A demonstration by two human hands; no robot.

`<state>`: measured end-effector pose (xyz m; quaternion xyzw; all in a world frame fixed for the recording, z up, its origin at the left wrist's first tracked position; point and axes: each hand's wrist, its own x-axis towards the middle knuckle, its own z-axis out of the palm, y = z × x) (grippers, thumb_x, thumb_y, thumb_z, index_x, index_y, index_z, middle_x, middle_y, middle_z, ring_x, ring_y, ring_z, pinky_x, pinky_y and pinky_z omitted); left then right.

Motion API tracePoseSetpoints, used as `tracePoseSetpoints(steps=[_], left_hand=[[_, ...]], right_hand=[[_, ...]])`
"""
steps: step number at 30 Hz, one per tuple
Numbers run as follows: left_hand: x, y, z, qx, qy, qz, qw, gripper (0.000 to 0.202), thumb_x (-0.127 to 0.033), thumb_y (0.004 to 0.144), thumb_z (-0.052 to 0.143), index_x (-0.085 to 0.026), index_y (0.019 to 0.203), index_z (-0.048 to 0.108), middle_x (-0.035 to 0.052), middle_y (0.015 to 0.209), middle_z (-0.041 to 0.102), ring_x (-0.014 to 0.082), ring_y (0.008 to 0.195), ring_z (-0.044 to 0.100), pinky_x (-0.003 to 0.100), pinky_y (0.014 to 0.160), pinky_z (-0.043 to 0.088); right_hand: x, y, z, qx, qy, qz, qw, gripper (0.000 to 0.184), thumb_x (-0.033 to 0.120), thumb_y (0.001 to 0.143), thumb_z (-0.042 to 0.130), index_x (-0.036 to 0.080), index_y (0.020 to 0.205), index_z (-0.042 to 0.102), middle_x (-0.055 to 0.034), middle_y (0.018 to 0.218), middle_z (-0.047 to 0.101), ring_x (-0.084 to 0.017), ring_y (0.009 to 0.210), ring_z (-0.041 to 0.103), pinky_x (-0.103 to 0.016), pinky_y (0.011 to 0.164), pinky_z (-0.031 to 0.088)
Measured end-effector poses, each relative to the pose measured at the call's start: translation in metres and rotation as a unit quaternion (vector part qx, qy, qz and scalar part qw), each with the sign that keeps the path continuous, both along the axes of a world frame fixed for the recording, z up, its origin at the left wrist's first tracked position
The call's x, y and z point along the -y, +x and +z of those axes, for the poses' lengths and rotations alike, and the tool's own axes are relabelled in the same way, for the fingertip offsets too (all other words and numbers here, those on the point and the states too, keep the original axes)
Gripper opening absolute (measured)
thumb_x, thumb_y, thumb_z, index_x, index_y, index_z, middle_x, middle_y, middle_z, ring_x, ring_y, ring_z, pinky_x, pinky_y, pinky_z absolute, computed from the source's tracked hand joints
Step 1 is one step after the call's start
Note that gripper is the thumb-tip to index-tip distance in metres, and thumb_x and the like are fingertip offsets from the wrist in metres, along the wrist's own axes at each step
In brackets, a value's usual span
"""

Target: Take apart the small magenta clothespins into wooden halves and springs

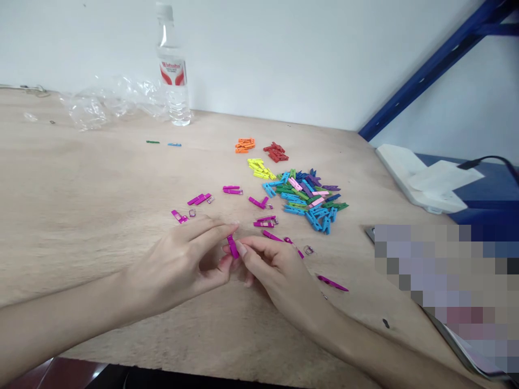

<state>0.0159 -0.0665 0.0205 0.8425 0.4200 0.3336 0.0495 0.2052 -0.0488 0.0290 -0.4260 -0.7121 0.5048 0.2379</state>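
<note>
A small magenta wooden clothespin (232, 246) stands tilted between my left hand (182, 265) and my right hand (271, 265), pinched by the fingertips of both. More magenta clothespins and loose halves (259, 221) lie around my fingers, with tiny metal springs (308, 250) among them. One long magenta piece (332, 283) rests just beyond my right hand. Farther back is a mixed heap of blue, green, pink and purple clothespins (306, 197). Sorted orange (245, 145), red (275, 152) and yellow (259, 168) clothespins lie in small groups behind it.
All of this lies on a plywood tabletop (89, 173) against a white wall. A plastic water bottle (172, 70) and crumpled clear plastic (109, 102) stand at the back. A blue metal shelf frame (430, 70) and a white object (421, 178) are at right; a pixelated patch covers the lower right.
</note>
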Motion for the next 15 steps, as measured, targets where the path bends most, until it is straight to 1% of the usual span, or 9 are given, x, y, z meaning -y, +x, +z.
tracePoseSetpoints(steps=[5, 8, 11, 12, 15], left_hand=[[0.0011, 0.0009, 0.0004, -0.007, 0.014, 0.006, 1.0, 0.036, -0.021, 0.081, 0.061, -0.015, 0.116, 0.056, 0.0101, 0.112, 0.065, 0.0189, 0.094, 0.066, 0.031, 0.081, 0.057], [0.0019, 0.0011, 0.0023, 0.004, 0.017, 0.001, 1.0, 0.035, -0.02, 0.081, 0.062, -0.016, 0.115, 0.057, 0.0096, 0.11, 0.066, 0.0177, 0.091, 0.066, 0.028, 0.076, 0.058], [0.003, 0.0014, 0.0047, 0.019, 0.011, -0.003, 1.0, 0.03, -0.02, 0.081, 0.062, -0.016, 0.11, 0.059, 0.0091, 0.108, 0.067, 0.0164, 0.088, 0.066, 0.024, 0.07, 0.058], [0.0036, 0.0015, 0.0054, 0.022, 0.011, -0.005, 1.0, 0.029, -0.021, 0.081, 0.063, -0.016, 0.109, 0.059, 0.0088, 0.107, 0.067, 0.0164, 0.089, 0.066, 0.024, 0.07, 0.058], [0.006, 0.0017, 0.0073, 0.029, 0.008, -0.005, 1.0, 0.03, -0.023, 0.08, 0.063, -0.017, 0.109, 0.059, 0.0082, 0.109, 0.067, 0.0181, 0.093, 0.066, 0.028, 0.077, 0.058]], right_hand=[[0.0004, -0.0006, -0.0003, 0.002, 0.0, 0.001, 1.0, 0.032, 0.028, 0.093, 0.041, 0.018, 0.065, 0.051, 0.0053, 0.054, 0.041, -0.008, 0.048, 0.038, -0.022, 0.046, 0.027], [0.0015, -0.0014, -0.0008, -0.009, 0.0, 0.006, 1.0, 0.032, 0.027, 0.094, 0.04, 0.018, 0.064, 0.049, 0.0048, 0.055, 0.043, -0.009, 0.051, 0.041, -0.022, 0.048, 0.03], [0.0025, -0.002, -0.0007, -0.007, 0.007, 0.002, 1.0, 0.029, 0.025, 0.093, 0.04, 0.018, 0.066, 0.05, 0.0042, 0.058, 0.045, -0.009, 0.054, 0.042, -0.022, 0.049, 0.03], [0.0027, -0.002, -0.0006, -0.004, 0.011, 0.0, 1.0, 0.028, 0.024, 0.092, 0.041, 0.018, 0.067, 0.05, 0.0042, 0.059, 0.045, -0.009, 0.054, 0.042, -0.022, 0.049, 0.029], [0.0034, -0.0013, -0.0005, -0.007, 0.016, 0.005, 1.0, 0.025, 0.023, 0.092, 0.041, 0.018, 0.069, 0.052, 0.004, 0.06, 0.045, -0.009, 0.053, 0.041, -0.022, 0.049, 0.029]])
